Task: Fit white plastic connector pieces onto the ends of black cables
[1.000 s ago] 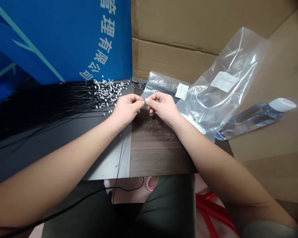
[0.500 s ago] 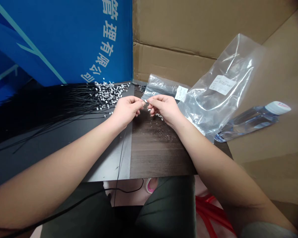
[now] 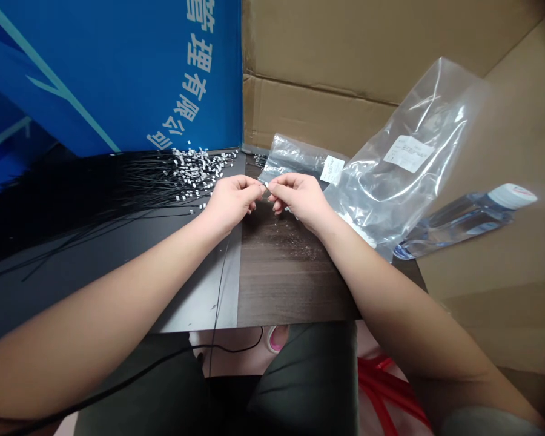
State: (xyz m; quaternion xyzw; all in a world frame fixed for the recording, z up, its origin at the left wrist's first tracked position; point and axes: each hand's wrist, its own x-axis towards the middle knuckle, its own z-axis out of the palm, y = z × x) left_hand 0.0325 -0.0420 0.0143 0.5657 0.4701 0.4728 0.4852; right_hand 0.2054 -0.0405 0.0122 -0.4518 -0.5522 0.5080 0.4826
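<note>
above the tabletop (image 3: pixel 290 290), the left hand (image 3: pixel 231 200) and right hand (image 3: pixel 301 197) are pinching, each grip closing on what seems a tiny wire end (image 3: pixel 264 185), probably steadying it. from there, black wires (image 3: pixel 131 175) are lying at nine o'clock, white tips (image 3: pixel 197 169) facing the hands, likely for easy reach. a flat bag (image 3: pixel 295 158) is resting at two; a bottle (image 3: pixel 458 223) is sitting at three, cardboard (image 3: pixel 318 103) standing at one.

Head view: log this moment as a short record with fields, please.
Left hand: fingertips pinched at a tiny item, too small to identify
Right hand: fingertips pinched at the same spot
Left side: black wires with white ends
Right side: large clear bag with white label; bottle with white cap
</note>
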